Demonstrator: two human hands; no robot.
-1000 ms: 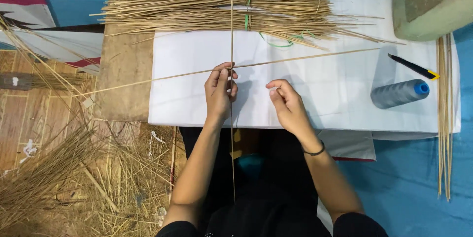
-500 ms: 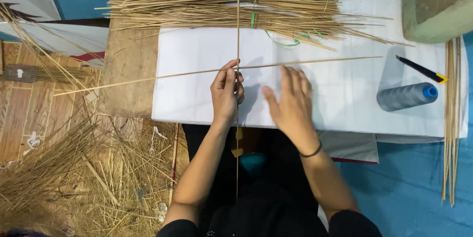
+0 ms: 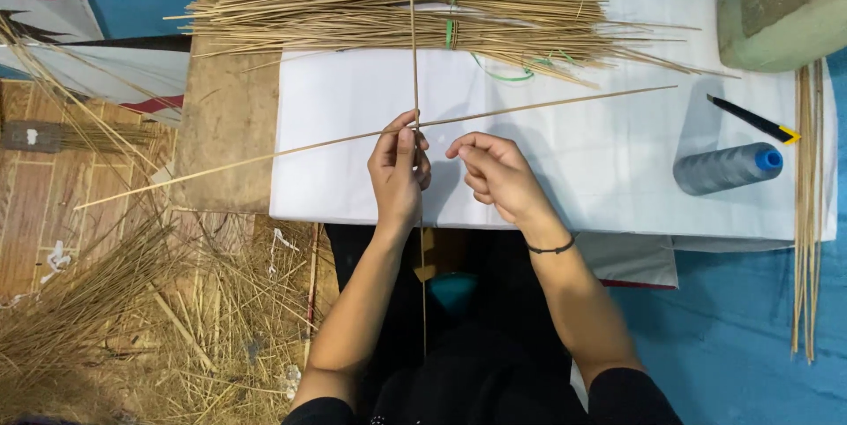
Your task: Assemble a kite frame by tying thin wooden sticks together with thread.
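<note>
Left hand [image 3: 399,169] closed around the crossing of two thin sticks, thumb and fingers pinching the point where the upright stick [image 3: 413,54] meets the long slanting stick [image 3: 547,105]. Right hand [image 3: 496,171] just beside it, fingers curled inward toward the crossing, fingertips close to the slanting stick — impossible to tell whether gripping anything or only brushing it. Both sticks lying over the white sheet [image 3: 618,169], the upright one running from the bundle down past the wrist toward the lap, the slanting one reaching out left over the wooden board [image 3: 225,134]. Behind the hands, a tied bundle of sticks [image 3: 353,1] with a green band across the top of the sheet. Off to the right on the sheet — a grey thread spool [image 3: 725,167] with a blue end, and near it a black and yellow cutter [image 3: 752,119]. Loose straw [image 3: 97,301] heaped on the floor at the left
</note>
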